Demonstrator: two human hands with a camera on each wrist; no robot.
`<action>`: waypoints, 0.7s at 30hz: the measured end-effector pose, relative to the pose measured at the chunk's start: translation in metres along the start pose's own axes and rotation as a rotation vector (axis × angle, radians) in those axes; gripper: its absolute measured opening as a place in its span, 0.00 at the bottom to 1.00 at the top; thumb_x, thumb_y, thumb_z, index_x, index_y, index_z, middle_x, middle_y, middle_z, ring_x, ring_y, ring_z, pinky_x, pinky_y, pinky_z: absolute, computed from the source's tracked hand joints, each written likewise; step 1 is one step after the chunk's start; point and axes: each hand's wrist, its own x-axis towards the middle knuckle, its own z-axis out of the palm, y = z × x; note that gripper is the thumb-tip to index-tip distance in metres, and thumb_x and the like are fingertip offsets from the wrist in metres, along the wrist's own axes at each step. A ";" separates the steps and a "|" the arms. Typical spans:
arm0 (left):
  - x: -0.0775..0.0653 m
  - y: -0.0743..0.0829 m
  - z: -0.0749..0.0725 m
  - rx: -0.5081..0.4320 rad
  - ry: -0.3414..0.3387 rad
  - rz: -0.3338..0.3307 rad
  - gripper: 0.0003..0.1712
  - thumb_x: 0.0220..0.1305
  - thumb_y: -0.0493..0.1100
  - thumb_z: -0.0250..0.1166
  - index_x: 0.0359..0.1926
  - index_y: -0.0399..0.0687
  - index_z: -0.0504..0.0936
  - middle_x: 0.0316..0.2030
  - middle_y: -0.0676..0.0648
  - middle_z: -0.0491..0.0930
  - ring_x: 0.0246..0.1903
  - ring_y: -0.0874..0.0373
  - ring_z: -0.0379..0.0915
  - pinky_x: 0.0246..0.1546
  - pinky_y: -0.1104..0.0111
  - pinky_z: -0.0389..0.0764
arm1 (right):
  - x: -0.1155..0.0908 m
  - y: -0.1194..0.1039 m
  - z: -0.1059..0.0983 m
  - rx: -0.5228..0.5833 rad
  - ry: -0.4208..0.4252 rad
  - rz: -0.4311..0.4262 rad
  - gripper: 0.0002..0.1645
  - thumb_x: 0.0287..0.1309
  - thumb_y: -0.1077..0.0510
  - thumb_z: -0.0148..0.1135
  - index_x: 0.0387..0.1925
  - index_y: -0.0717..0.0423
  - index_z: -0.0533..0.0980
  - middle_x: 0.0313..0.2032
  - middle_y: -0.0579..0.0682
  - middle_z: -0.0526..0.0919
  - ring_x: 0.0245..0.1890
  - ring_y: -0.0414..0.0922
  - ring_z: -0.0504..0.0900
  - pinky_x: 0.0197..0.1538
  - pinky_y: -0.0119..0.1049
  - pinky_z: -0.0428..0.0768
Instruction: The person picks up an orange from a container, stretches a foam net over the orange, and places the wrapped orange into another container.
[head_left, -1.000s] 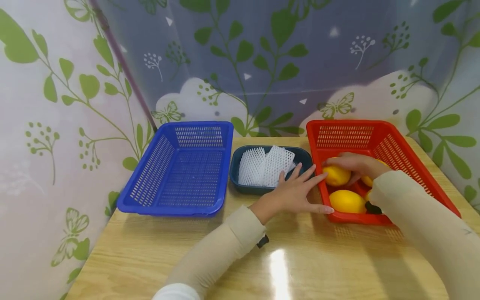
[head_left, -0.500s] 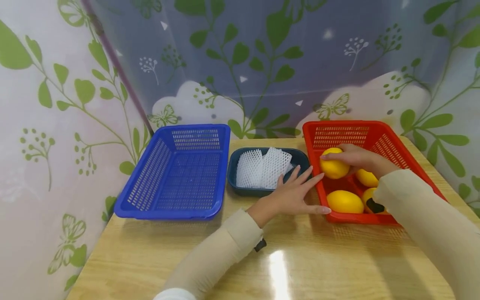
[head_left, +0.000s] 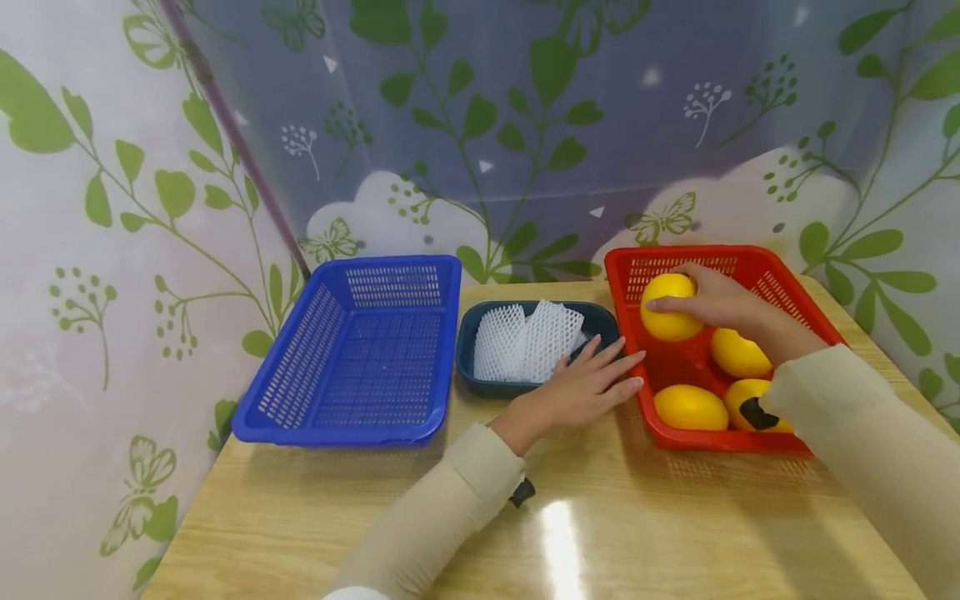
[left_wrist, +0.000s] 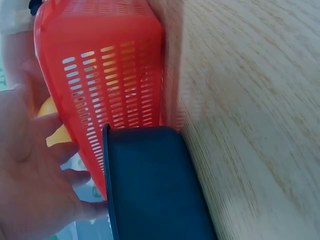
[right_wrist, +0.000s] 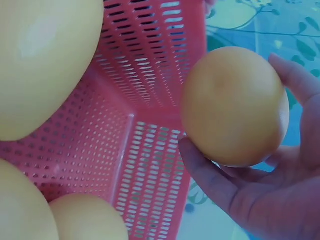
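Observation:
My right hand grips a smooth, rounded yellow fruit, its exact kind unclear, raised inside the red basket. In the right wrist view, thumb and fingers wrap the sides of this fruit. Below it lie more yellow fruits of the same sort, one partly hidden by the right wrist. My left hand is spread with straight fingers over the near right edge of the dark green tray, fingertips by the basket's left rim. White foam net sleeves lie in that tray.
A blue plastic basket stands on the left of the wooden table. Between the two baskets sits the tray, close against the red one. A patterned curtain hangs behind the table.
The right hand has lifted the yellow fruit up from among the others in the red basket. The left thumb has drawn away from the red basket's near corner.

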 end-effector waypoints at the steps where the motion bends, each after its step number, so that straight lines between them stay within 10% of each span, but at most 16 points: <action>1: 0.000 -0.001 -0.001 -0.013 0.013 0.010 0.34 0.73 0.68 0.34 0.76 0.68 0.50 0.76 0.58 0.41 0.75 0.52 0.29 0.70 0.42 0.43 | -0.001 -0.001 0.000 -0.002 0.011 -0.008 0.58 0.55 0.30 0.61 0.70 0.65 0.51 0.63 0.70 0.61 0.56 0.67 0.64 0.57 0.66 0.67; 11: -0.007 -0.012 -0.018 -0.524 0.359 0.075 0.33 0.74 0.54 0.50 0.74 0.49 0.57 0.71 0.45 0.61 0.67 0.50 0.61 0.66 0.62 0.64 | -0.022 -0.020 0.005 -0.086 0.199 -0.242 0.51 0.50 0.38 0.71 0.66 0.62 0.61 0.56 0.64 0.70 0.45 0.59 0.73 0.45 0.56 0.78; 21: -0.023 -0.013 -0.036 -0.967 0.451 0.077 0.32 0.72 0.43 0.56 0.73 0.54 0.57 0.69 0.42 0.62 0.62 0.50 0.68 0.55 0.63 0.77 | -0.056 -0.055 0.033 0.017 0.424 -0.409 0.45 0.45 0.48 0.78 0.62 0.56 0.66 0.58 0.59 0.70 0.48 0.58 0.71 0.45 0.58 0.77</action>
